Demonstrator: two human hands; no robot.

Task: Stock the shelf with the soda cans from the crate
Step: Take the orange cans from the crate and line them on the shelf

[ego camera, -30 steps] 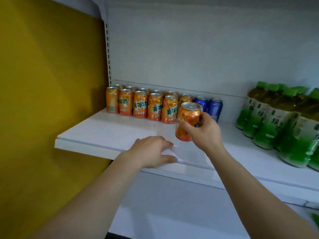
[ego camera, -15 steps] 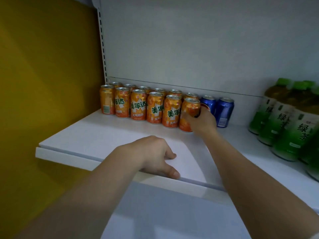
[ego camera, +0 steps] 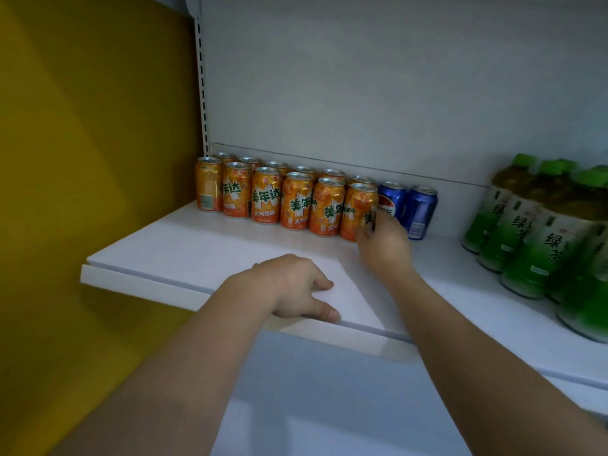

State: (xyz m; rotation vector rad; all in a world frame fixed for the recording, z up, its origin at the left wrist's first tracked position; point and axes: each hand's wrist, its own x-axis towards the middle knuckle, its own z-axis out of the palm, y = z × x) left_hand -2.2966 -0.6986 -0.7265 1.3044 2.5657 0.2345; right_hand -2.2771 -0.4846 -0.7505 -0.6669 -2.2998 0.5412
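1. The right hand (ego camera: 383,246) is curled loosely at the lower right side of an orange soda can (ego camera: 358,210), fingertips against its glossy printed wall; whether it grips or only touches cannot be told, as the hand is blurred.
2. That can stands upright on the shelf (ego camera: 204,245), a smooth, flat white board with a squared front lip. It is the rightmost of the front row.
3. To the left of the right hand, the other orange cans (ego camera: 266,195) stand in two tight rows, cylinders with dull silver tops and shiny orange labels carrying green characters.
4. Just beyond the right hand, partly hidden by its fingers, stand two blue cans (ego camera: 422,209), metallic and upright, side by side against the matt white back panel (ego camera: 362,87).
5. Further right of that hand are green tea bottles (ego camera: 526,248), clear plastic with green caps and pale labels, blurred at the frame edge.
6. The left hand (ego camera: 292,286) lies palm down on the shelf near its front edge, fingers loosely bent, thumb along the lip, holding nothing.
7. Left of the left hand rises a flat yellow wall (ego camera: 82,159).
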